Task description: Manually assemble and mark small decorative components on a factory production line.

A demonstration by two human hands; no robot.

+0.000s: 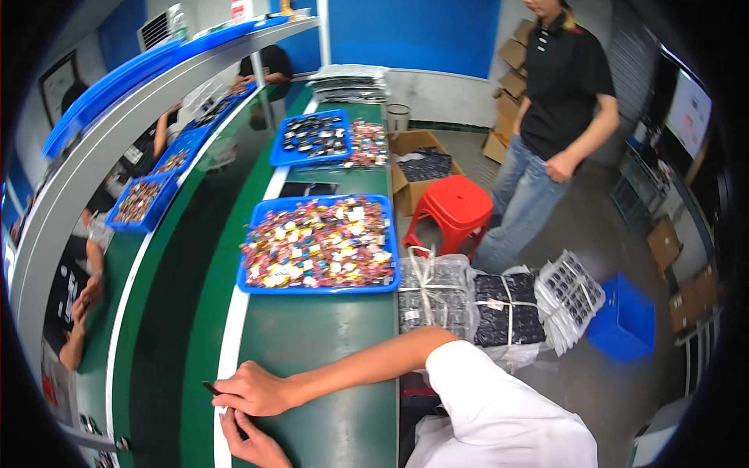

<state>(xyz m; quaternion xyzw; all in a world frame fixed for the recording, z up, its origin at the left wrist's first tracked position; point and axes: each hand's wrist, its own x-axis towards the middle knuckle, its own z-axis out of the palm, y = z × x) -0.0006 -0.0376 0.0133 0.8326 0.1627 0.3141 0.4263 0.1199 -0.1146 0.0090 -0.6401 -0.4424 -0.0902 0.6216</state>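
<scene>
Over the white edge strip of the green workbench, my right hand is closed in a pinch. A small dark, thin piece sticks out past its fingertips; its kind is too small to tell. Just below, my left hand is held close against the right one, fingers bent and thumb near the index finger. What it grips, if anything, is hidden. Farther up the bench lies a blue tray, heaped with small parts with reddish wires and white, yellow and blue bits.
Beyond stands another blue tray of black parts. A dark green conveyor belt runs along the left, with co-workers across it. Strapped bundles, a red stool, a blue bin and a standing person are right.
</scene>
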